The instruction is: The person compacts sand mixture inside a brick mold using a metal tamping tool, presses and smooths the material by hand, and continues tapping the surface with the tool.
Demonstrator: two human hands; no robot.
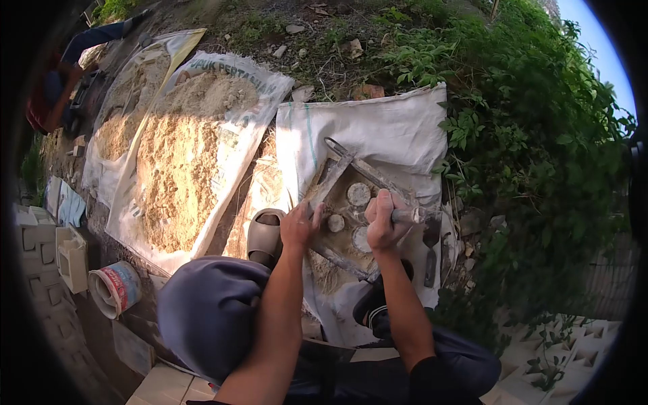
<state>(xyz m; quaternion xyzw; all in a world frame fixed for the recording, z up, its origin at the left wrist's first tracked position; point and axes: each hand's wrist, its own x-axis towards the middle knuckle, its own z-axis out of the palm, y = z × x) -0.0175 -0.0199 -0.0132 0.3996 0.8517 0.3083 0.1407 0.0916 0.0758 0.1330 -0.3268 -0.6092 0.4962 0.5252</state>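
My left hand (300,224) is closed at the left corner of a dusty four-sided frame (334,177), its fingers and thumb about the bar. In my right hand (387,221) is a thick, pale stick-like handle (414,215), held in a fist above the frame's right side; the rest of it is hidden. Inside the frame lies sandy material with round pale pieces, among them an upper disc (358,194), a smaller disc (336,223) and a lower disc (362,239) partly under my right hand. All this rests on a white woven sack (405,128).
Sand (179,175) covers another sack on the left. A dark flat tool (430,253) lies right of the frame. A bucket (116,289) and pale moulded blocks (40,250) stand at lower left. Leafy plants (513,155) border the right. Another person (57,94) crouches at upper left.
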